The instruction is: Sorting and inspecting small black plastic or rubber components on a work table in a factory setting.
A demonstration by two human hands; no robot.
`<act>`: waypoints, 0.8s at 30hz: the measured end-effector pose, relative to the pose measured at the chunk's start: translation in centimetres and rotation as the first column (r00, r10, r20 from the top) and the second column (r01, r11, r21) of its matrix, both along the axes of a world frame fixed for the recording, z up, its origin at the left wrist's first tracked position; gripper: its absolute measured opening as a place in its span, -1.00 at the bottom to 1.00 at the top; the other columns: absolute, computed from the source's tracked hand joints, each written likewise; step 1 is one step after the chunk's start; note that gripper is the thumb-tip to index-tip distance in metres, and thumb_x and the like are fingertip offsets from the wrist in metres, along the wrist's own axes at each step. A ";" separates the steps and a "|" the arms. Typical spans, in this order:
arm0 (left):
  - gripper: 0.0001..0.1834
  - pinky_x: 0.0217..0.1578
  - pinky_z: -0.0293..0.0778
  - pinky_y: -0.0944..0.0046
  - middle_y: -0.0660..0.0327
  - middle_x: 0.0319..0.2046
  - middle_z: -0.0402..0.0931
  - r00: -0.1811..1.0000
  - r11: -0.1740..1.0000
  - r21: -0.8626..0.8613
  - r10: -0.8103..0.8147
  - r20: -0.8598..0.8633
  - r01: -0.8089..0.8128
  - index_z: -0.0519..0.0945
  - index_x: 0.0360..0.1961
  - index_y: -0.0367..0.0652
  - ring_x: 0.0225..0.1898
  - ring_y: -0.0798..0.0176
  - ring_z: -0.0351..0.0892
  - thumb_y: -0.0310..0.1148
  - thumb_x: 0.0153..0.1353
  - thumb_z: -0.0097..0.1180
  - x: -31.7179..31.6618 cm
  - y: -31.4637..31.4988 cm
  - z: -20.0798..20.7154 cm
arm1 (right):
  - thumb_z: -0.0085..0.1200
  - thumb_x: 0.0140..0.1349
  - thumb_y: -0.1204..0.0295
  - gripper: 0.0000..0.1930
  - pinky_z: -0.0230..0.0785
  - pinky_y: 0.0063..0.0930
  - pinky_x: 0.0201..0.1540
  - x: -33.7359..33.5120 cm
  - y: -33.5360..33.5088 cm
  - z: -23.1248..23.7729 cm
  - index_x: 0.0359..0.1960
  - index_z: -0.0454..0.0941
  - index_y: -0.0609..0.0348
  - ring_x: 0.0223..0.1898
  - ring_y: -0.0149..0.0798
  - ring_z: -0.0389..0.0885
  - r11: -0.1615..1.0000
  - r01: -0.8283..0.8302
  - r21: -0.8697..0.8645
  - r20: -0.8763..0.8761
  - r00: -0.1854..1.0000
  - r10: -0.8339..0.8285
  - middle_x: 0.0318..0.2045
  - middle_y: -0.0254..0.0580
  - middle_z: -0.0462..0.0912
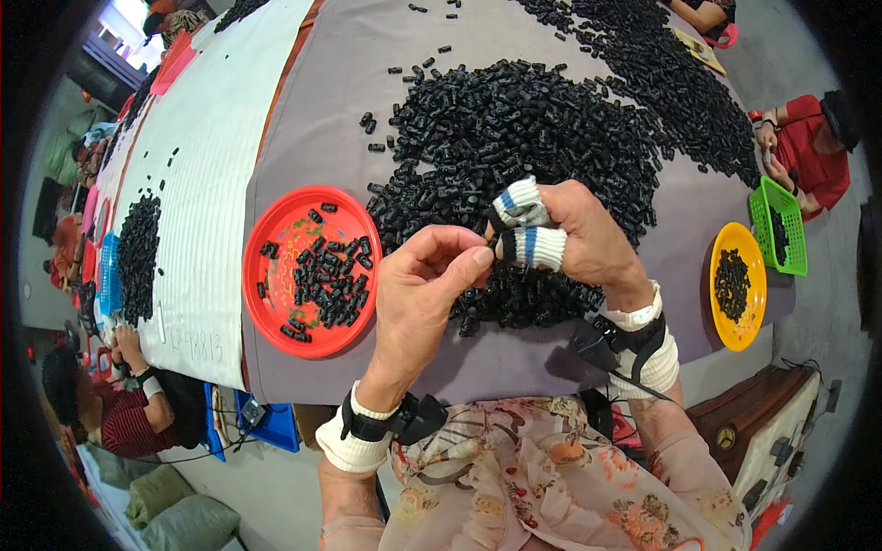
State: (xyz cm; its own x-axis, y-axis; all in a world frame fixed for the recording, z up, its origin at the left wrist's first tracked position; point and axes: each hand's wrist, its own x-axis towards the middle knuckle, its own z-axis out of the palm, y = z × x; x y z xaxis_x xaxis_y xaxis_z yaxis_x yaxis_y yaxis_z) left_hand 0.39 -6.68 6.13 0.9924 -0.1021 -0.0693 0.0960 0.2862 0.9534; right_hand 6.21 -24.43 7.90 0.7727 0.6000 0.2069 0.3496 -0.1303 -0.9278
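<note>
My left hand (415, 292) and my right hand (588, 234) meet fingertip to fingertip in front of the heap. Both are closed in a pinch, and whatever sits between the tips is mostly hidden; only a dark spot shows there. Knitted white, blue and grey covers (537, 248) wrap the thumb and forefinger of the right hand. Behind and below the hands spreads a big heap of small black cylindrical plastic pieces (524, 129). Left of my left hand stands a round red tray (262, 298), with several of the same black pieces lying in it.
The table has a grey cloth (312, 110); a white-covered table (216, 138) adjoins at left. To the right are a yellow plate (755, 308) and a green basket (797, 262), both holding black pieces. People work at left (138, 404) and right (818, 156). Cables hang near my wrists.
</note>
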 end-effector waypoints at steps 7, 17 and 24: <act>-0.84 -0.35 0.47 0.40 0.22 -0.42 0.53 0.994 0.974 -0.218 -0.074 -0.082 0.055 0.51 -0.25 -0.25 -0.41 0.39 0.52 -0.51 0.11 0.11 0.3 0.6 -1.4 | 0.12 0.07 0.37 -0.81 0.22 -0.57 -0.56 0.1 0.9 0.1 -0.42 0.47 0.26 -0.63 -0.53 0.34 0.999 0.045 -0.027 -0.175 0.983 -0.049 -0.65 -0.40 0.49; -0.75 -0.26 0.46 0.27 0.13 -0.30 0.52 0.975 0.716 -0.693 -0.203 -0.091 0.084 0.45 -0.11 -0.26 -0.33 0.32 0.49 -0.43 0.18 0.02 0.6 0.4 -1.7 | 0.24 -0.03 0.28 -0.70 0.27 -0.52 -0.54 0.0 0.9 -0.2 -0.44 0.46 0.25 -0.62 -0.48 0.40 0.997 0.044 -0.061 -0.002 0.999 -0.044 -0.66 -0.24 0.49; -0.73 -0.20 0.42 0.33 0.20 -0.31 0.50 0.972 0.705 -0.706 -0.204 -0.113 0.066 0.43 -0.07 -0.23 -0.28 0.34 0.46 -0.43 0.18 0.01 0.7 0.5 -2.3 | 0.29 -0.16 0.20 -0.61 0.33 -0.40 -0.50 -0.4 1.6 2.0 -0.50 0.45 0.27 -0.59 -0.17 0.52 0.971 0.012 -0.237 0.056 0.998 0.002 -0.61 -0.09 0.53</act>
